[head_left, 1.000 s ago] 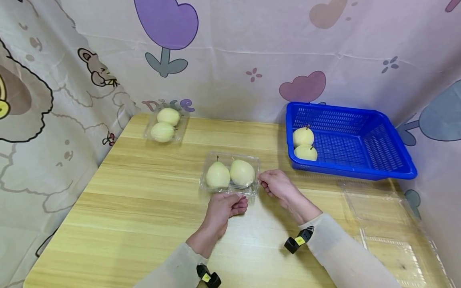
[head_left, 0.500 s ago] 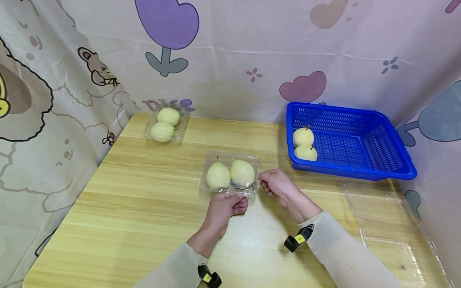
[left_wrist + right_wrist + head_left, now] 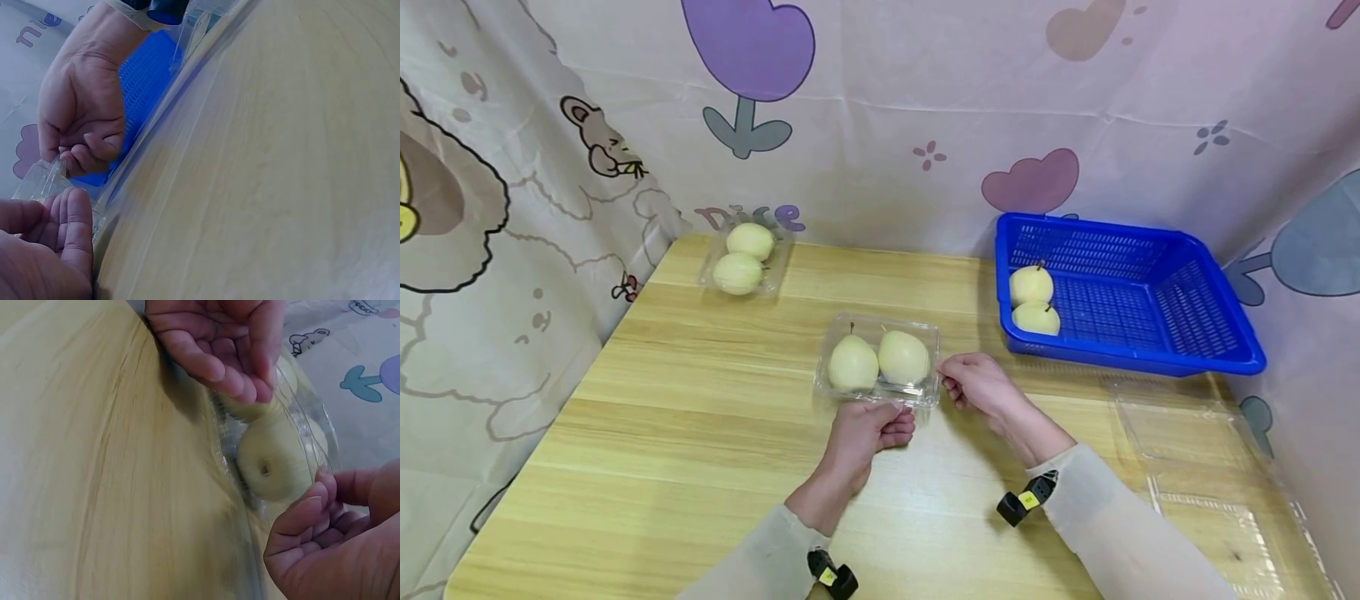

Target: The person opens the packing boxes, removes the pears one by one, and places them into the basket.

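left hand (image 3: 865, 429): nearly closed, thumb and forefinger pinching the front edge of the centre clamshell, other fingers loosely curled. right hand (image 3: 981, 385): likewise nearly closed, thumb and forefinger pinching that clamshell's right edge near the front corner.

contents of the wood-grain counter (image 3: 685, 433), left to right:

rear clamshell (image 3: 781, 271), clear plastic, at the back left corner, near the printed curtain (image 3: 880, 75); two pale yellow pears (image 3: 737, 273) inside, one behind the other, touching.

centre clamshell (image 3: 880, 319), clear plastic, mid-counter; two stemmed pears (image 3: 853, 363) inside, side by side. whether the lid is fully fastened, cannot tell.

basket (image 3: 1127, 354), blue perforated plastic, at the back right; two stemmed pears (image 3: 1032, 286) against its left wall.

clear plastic container (image 3: 1213, 533), on the right edge, in front of the basket, lying open.
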`<move>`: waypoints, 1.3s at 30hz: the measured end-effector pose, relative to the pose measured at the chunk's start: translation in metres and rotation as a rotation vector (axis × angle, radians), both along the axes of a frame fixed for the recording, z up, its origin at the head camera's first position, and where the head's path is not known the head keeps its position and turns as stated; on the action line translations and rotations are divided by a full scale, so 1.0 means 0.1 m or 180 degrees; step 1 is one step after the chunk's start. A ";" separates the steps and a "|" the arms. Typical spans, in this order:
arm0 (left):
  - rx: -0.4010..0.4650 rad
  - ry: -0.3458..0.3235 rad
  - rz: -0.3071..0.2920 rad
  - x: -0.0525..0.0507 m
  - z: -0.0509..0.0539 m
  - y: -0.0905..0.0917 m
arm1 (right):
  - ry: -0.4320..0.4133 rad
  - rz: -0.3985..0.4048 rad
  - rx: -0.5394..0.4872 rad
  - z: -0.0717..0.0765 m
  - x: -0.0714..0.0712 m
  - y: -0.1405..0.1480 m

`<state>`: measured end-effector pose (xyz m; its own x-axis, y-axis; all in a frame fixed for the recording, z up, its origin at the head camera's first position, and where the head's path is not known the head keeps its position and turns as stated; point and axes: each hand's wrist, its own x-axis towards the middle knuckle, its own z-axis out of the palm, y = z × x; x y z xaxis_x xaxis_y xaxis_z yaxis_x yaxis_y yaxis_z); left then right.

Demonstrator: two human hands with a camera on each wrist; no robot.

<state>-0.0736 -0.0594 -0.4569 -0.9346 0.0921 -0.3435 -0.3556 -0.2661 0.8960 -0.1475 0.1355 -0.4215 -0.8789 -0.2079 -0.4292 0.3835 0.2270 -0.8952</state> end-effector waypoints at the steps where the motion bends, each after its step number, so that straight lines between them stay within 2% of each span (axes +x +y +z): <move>1: -0.0001 0.0003 -0.0017 0.00 0.00 -0.01 | -0.0010 0.0009 -0.0007 0.00 0.00 0.01; 13: 0.0005 0.0007 0.0020 -0.01 0.01 0.01 | 0.0041 0.0124 0.0047 0.06 -0.02 0.02; 22: -0.0048 0.0050 0.0014 -0.01 0.03 0.03 | -0.0127 -0.0031 -0.0100 0.10 -0.01 -0.04; 39: -0.0044 -0.0004 0.0047 0.00 0.01 0.04 | -0.0235 -0.0104 -0.0290 0.08 0.02 -0.04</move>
